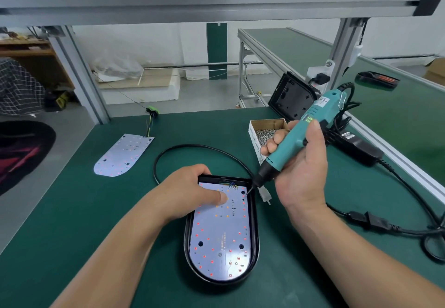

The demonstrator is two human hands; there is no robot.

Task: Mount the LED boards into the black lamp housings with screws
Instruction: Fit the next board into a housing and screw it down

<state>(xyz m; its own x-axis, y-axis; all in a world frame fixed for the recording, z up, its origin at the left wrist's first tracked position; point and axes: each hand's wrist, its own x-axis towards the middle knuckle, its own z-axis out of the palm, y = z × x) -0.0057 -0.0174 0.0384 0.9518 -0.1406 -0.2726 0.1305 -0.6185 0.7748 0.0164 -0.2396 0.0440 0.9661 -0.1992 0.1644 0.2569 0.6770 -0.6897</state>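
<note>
White, thin, likely light yet stiff, the oblong LED board [220, 233] sits in the black oval lamp housing [255, 226] on the desk [91, 223], left hand [192, 188] gripping the rim, thumb pressing the board (avoid the LEDs), right hand [299, 165] gripping the teal electric screwdriver [295, 137].

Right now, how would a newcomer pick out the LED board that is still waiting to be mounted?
Start at the green worktable and look to its far left, beyond the left hand. The loose LED board lies flat there, wires trailing from its far end. Unlike the other board, it sits in no black housing.
</note>
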